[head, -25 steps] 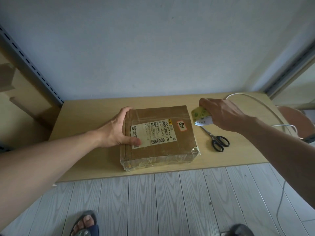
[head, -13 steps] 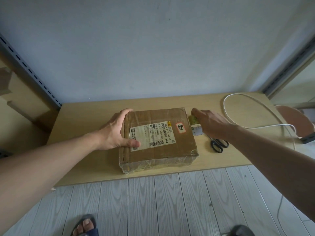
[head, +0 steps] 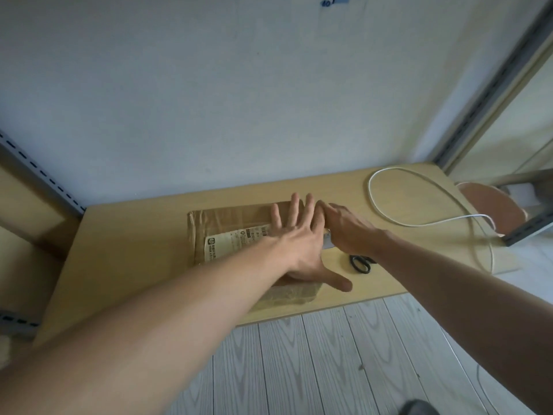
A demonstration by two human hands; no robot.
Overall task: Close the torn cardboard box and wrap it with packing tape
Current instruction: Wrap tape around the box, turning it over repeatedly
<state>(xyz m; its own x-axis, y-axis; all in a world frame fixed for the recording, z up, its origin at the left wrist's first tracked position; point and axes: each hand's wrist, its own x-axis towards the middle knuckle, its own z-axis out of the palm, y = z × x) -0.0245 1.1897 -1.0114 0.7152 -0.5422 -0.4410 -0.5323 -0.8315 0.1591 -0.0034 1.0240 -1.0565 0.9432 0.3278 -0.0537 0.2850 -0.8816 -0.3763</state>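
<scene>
Cardboard box (head: 227, 232) at the bench's (head: 134, 250) front edge is pressed shut by the left hand (head: 299, 244), fingers spread wide, while a mostly hidden tape roll (head: 327, 242) is gripped in the curled right hand (head: 350, 232) at its right side, presumably to start a strip.

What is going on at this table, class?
A person works on a cardboard box lying closed on the wooden table. The left hand lies flat on its top, fingers spread, while the right hand sits at the box's right edge; what it may hold is hidden. Black scissors lie just right of the box, untouched.
</scene>
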